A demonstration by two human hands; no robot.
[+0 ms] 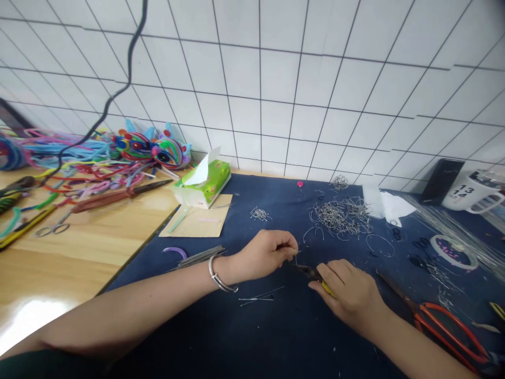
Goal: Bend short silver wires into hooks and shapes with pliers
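Observation:
My left hand [264,253], with a silver bangle at its wrist, pinches a thin piece of wire [296,259] between thumb and fingertips. Wrapped in my right hand [349,292] are yellow-handled pliers [310,272], their dark jaws pointing left, close to the wire's lower end. Whether the jaws touch the wire I cannot tell. A few straight wire pieces [258,298] lie below my left hand on the dark blue cloth [221,342]. Behind the hands sit a small heap of bent wire bits [259,213] and a bigger tangle of curved wires [341,216].
Orange-handled shears [450,326] lie beside my right forearm. A tissue box [209,184] and a bundle of straight wires [201,256] are to the left, near colourful pipe cleaners [79,152]. A white mug [467,192] and black phone-like slab [442,180] stand back right against the tiled wall.

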